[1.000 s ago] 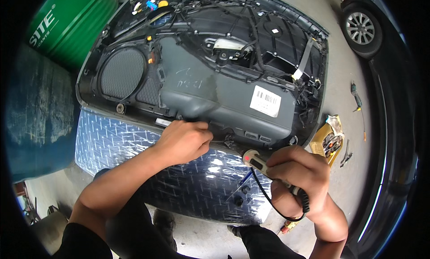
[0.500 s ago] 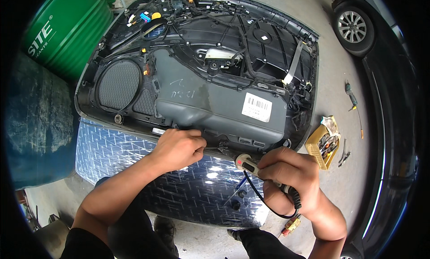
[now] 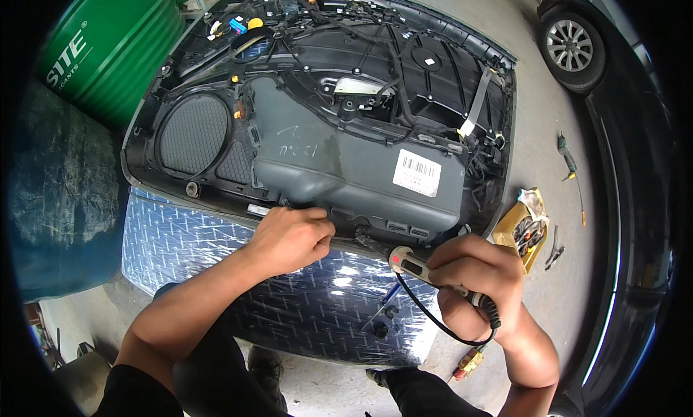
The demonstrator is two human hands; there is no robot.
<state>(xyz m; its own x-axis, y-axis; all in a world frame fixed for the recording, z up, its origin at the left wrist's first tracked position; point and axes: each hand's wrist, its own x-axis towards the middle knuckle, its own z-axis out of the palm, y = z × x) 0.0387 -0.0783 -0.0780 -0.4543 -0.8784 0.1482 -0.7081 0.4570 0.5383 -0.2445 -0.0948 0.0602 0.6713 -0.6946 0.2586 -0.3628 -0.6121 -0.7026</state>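
Observation:
A large black car door trim panel lies with its inner side up, a grey moulded pocket along its near part. My left hand rests at the panel's near edge, fingers curled and fingertips hidden. In my right hand is a corded soldering iron with a beige handle and red button. Its front end points left, toward the panel's near edge by the pocket. The black cord loops below the handle.
Beneath the panel is a film-wrapped blue padded surface, with a blue-handled screwdriver on it. A yellow parts bin and a green tool are on the floor at right. A dark car stands beyond; green drums stand at left.
My right hand has shifted a little to the right with the soldering iron, whose front end now shows more. My left hand keeps its place at the panel's edge.

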